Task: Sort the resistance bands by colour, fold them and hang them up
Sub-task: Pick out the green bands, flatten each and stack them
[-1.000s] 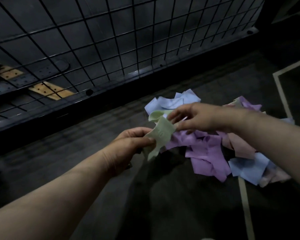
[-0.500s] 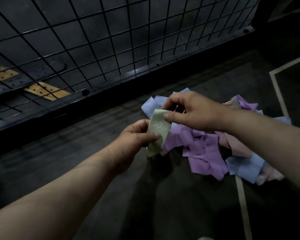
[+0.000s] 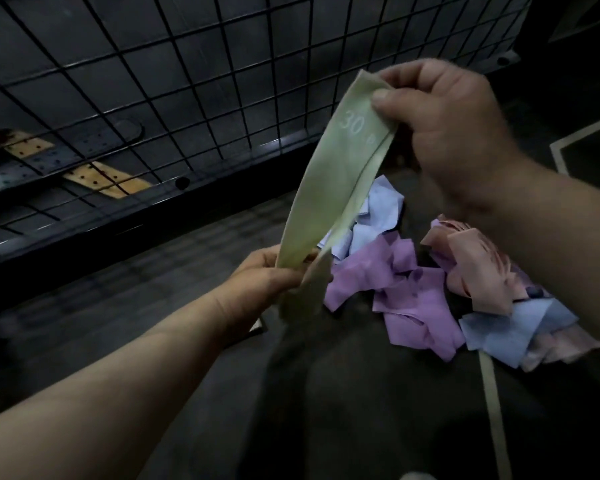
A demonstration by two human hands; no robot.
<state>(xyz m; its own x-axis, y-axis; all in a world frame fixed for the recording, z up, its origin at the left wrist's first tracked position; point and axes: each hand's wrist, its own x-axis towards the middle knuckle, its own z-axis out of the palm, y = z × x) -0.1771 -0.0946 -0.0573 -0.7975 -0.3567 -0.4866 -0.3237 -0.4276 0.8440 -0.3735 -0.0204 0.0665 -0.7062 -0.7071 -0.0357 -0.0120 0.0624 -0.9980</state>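
The pale green band (image 3: 329,188) is held in the air between the two hands, above the dark floor (image 3: 118,306). It runs on a slant from the upper right down to the lower left, and it looks doubled, with two layers lying close together. Near its upper end the number 30 is printed in pale figures. The right hand (image 3: 454,123) is raised and pinches the upper end between the thumb and the curled fingers. The left hand (image 3: 260,282) is lower and grips the lower end with its fingers closed round it – a short part of the band hangs down below this hand.

Under and behind the green band, on the floor, lies a loose heap of other bands. A light blue band (image 3: 378,209) is at the far side, purple bands (image 3: 413,299) are in the middle, a pink band (image 3: 471,268) lies to the right of them, and another blue band (image 3: 513,327) is at the near right edge, touching the pink one. A pale line (image 3: 492,403) on the floor comes out from under the heap towards the viewer.

Behind all this stands a black wire grid (image 3: 187,81) – through it some tan strips with holes (image 3: 108,180) can be seen
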